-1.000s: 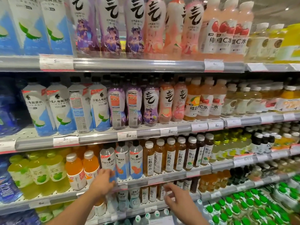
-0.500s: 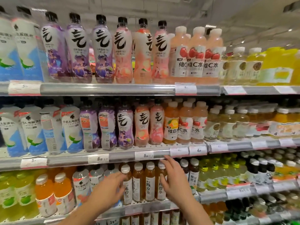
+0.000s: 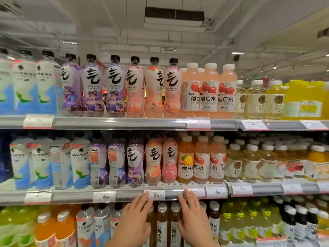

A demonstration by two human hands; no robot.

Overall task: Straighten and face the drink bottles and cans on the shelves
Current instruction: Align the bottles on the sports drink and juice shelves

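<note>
store shelving fills the frame below a white ceiling with a vent unit (image 3: 174, 16) at upper centre. three shelf levels are visible, each fronted by a grey rail carrying price tags.

upper shelf (image 3: 124, 123): bottles stand upright in a single front row, logos mostly turned outward, which is the faced condition the task calls for. from left: white-and-blue bottles, purple bottles (image 3: 92, 86), pink bottles (image 3: 154, 88), cherry-label bottles (image 3: 208, 90), then pale yellow and bright yellow ones at right.

middle shelf (image 3: 174, 192): same product order, stocked several rows deep. two purple bottles left of centre (image 3: 106, 161) show their back labels instead of the logo; judged not yet faced. an orange-label bottle (image 3: 186, 159) sits in the cherry-label lane.

lower shelf, bottom of frame: amber tea bottles (image 3: 162, 223) stand between the two hands, with orange juice at lower left and dark-capped bottles at lower right.

left hand (image 3: 135, 220): fingers extended and spread, grasping nothing; fingertips reach the middle rail beside a price tag (image 3: 156, 195).
right hand (image 3: 191, 216): fingers extended, grasping nothing, tips at the same rail. whether the palms touch the amber tea bottles behind them cannot be told.

both hands are raised flat toward the middle shelf, a posture consistent with reaching the next row for turning.
</note>
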